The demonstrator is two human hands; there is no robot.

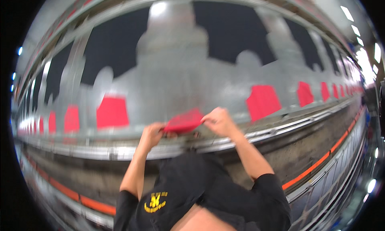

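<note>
The red cloth [183, 122] is at the near edge of the grey board [170, 80], above the metal rail [120, 152]; the left hand [152, 135] pinches its left end and the right hand [218, 122] its right corner. It looks light, soft and hardly fragile, likely to sag between grips, so opposite corners seem the best hold. More red pieces [112, 112] lie along the board on both sides.

A head-worn fisheye looks down and forward from above, near the left hand [151, 135] and right hand [219, 122]
</note>
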